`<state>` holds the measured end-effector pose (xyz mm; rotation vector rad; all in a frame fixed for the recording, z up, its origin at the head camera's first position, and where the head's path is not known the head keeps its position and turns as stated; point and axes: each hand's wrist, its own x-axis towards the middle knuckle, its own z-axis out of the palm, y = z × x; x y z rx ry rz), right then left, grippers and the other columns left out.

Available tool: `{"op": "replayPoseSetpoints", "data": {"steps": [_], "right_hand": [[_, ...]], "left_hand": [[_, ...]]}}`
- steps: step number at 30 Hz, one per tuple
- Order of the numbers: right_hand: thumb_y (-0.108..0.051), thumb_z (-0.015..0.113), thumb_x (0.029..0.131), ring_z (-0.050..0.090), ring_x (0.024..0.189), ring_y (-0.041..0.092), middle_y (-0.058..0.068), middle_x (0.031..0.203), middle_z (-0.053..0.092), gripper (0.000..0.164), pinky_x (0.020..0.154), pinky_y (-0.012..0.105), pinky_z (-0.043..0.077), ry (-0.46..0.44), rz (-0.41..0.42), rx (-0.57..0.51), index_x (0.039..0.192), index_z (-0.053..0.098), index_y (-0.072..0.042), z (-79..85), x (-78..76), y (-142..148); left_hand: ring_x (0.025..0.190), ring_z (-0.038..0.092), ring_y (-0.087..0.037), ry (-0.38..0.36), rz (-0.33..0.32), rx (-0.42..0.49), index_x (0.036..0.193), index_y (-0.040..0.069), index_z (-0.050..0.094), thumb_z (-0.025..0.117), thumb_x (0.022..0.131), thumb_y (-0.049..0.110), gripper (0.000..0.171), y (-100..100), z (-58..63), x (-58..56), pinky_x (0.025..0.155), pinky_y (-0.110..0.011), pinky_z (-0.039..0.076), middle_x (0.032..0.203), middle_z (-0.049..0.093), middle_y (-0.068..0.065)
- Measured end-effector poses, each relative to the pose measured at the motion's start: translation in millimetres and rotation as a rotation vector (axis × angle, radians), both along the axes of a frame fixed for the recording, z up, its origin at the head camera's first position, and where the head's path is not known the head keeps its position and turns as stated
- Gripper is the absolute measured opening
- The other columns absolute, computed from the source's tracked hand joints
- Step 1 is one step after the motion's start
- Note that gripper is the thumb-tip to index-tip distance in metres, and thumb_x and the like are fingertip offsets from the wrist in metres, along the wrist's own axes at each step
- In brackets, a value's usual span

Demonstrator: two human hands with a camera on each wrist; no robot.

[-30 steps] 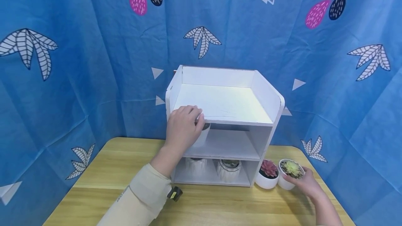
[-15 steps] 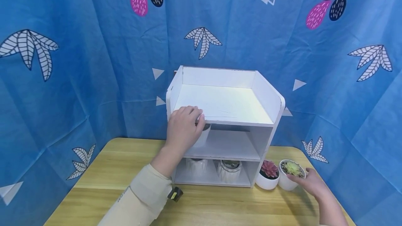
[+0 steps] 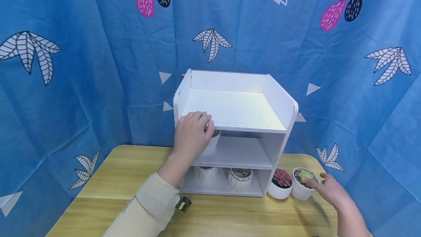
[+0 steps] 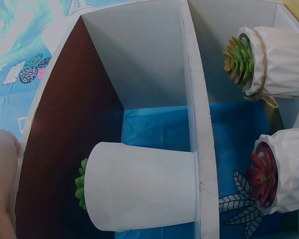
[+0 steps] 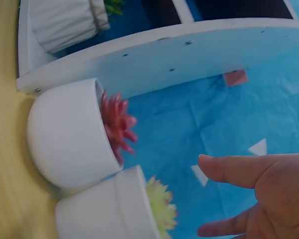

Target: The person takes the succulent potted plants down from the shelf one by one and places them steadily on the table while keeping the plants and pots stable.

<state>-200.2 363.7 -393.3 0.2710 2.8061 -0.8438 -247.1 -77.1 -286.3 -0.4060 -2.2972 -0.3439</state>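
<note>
My left hand (image 3: 194,134) rests at the front left edge of the top board of a white shelf unit (image 3: 250,130), fingers bent over it. In the left wrist view, part of that hand (image 4: 2,184) lies outside the board, above a white pot (image 4: 139,186) with a green succulent on the middle shelf. My right hand (image 3: 332,189) is beside a white pot (image 3: 300,192) with a yellow-green succulent (image 3: 305,176). In the right wrist view its thumb and fingers are spread, apart from the pot. A white pot (image 3: 279,192) with a red succulent (image 3: 282,177) stands between that pot and the shelf.
On the bottom shelf stand two ribbed white pots, one with a red succulent (image 4: 261,179), the other with a green succulent (image 4: 239,62) and twine. The wooden table (image 3: 105,200) carries everything. A blue patterned curtain (image 3: 250,39) encloses the back and sides.
My right hand has let go of the pot with the yellow-green succulent and drawn back to the right. The pot stays on the table; my left hand has not moved.
</note>
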Motion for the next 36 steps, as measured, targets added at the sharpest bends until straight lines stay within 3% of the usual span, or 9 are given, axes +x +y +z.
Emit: {"op": "replayPoseSetpoints", "data": {"steps": [9,18,36], "right_hand": [[-0.059,0.047,0.099,0.045,0.119,0.063,0.049,0.132,0.041,0.092,0.091,0.063,0.045,0.018,0.074,0.054,0.136,0.033,0.024,20.5,7.9,-12],[-0.068,0.042,0.097,0.042,0.122,0.062,0.044,0.138,0.040,0.097,0.092,0.067,0.042,0.043,0.078,0.062,0.142,0.035,0.017,41.7,16.1,-24],[-0.062,0.045,0.099,0.049,0.123,0.054,0.036,0.136,0.050,0.085,0.088,0.062,0.048,0.177,0.127,0.062,0.140,0.043,0.012,70.0,28.6,-45]], "left_hand": [[0.109,0.065,-0.023,-0.002,0.001,0.002,0.114,0.016,0.075,0.051,0.101,0.035,0.034,0,-1.0,0.1,0.093,-0.042,0.051,0.116,0.072,-0.004],[0.108,0.066,-0.023,0.026,-0.006,0.013,0.113,0.015,0.075,0.050,0.101,0.034,0.033,1,-1.6,-0.1,0.091,-0.042,0.051,0.115,0.073,-0.004],[0.103,0.066,-0.023,0.035,-0.008,0.010,0.111,0.014,0.075,0.050,0.100,0.033,0.033,2,-0.5,0.1,0.087,-0.041,0.053,0.111,0.073,-0.004]]}}
